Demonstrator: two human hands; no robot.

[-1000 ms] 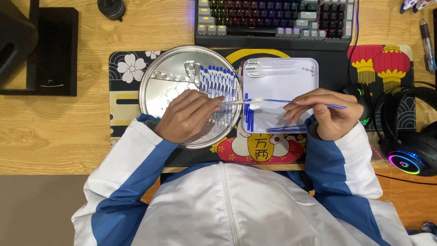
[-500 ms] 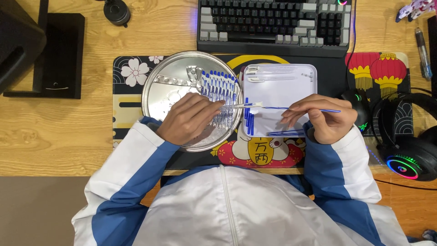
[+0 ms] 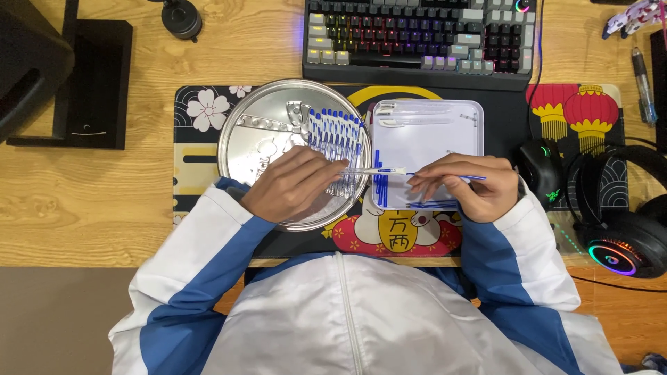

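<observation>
Head view: pen held btwn both hands, horizontal.

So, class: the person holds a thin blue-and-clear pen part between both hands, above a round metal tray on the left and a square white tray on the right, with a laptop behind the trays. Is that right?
Not quite. The head view shows a keyboard behind the trays, not a laptop. The rest stands: left hand and right hand hold the pen part above the round metal tray and white tray.

One round silver metal tray, one white rectangular plastic tray, one backlit mechanical keyboard, one black mouse, one black headset, two hands.
</observation>
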